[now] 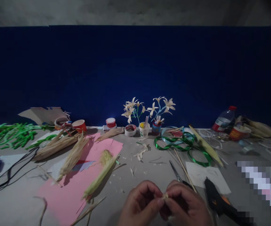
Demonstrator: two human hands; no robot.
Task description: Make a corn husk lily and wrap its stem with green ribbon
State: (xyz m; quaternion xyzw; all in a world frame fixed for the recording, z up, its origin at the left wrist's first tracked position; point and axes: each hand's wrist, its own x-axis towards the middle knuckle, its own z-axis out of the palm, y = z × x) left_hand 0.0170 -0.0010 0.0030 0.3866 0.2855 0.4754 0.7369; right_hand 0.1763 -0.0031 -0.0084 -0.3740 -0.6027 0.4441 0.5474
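Observation:
Low in the head view, my left hand (143, 204) and my right hand (187, 204) meet at their fingertips. Both pinch a small pale piece (165, 196) that looks like a scrap of corn husk; the fingers cover most of it. Just beyond my right hand lie scissors (176, 172), their handles partly hidden, and a thin stick (184, 169). A black glue gun (216, 196) rests to the right of that hand. Pale husk scraps (141, 153) are scattered on the grey table ahead of my hands.
Husk flowers stand in a white cup (144, 130) and a blue-red cup (156, 129) at the back. Green ribbon (173, 143) and a plastic bottle (223, 121) are on the right. Corn husks (74, 153), pink paper (62, 197) and green pipe cleaners (15, 135) spread over the left.

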